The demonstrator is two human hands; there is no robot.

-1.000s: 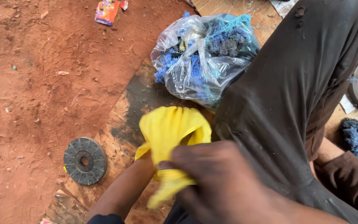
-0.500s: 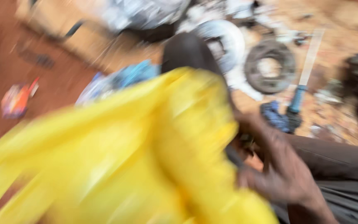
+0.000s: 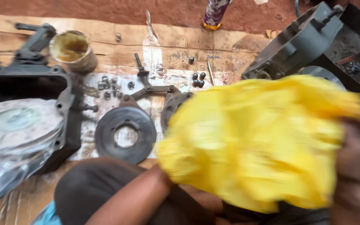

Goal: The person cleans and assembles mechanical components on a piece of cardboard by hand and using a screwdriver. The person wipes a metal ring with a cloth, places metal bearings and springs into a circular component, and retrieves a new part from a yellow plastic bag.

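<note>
1. Near the camera, the left hand (image 3: 246, 141) is inside a yellow glove (image 3: 271, 125); its fingers cannot be seen.
2. Right hand (image 3: 357, 166), blurred, grips the glove's edge.
3. Glove looks partly on; a metal disc (image 3: 125, 134) lies untouched on the cardboard (image 3: 105, 37).

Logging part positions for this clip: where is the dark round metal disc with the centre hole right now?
In the head view, the dark round metal disc lies flat on the cardboard sheet, left of centre, between the black metal housing and the blurred yellow cloth.
</note>
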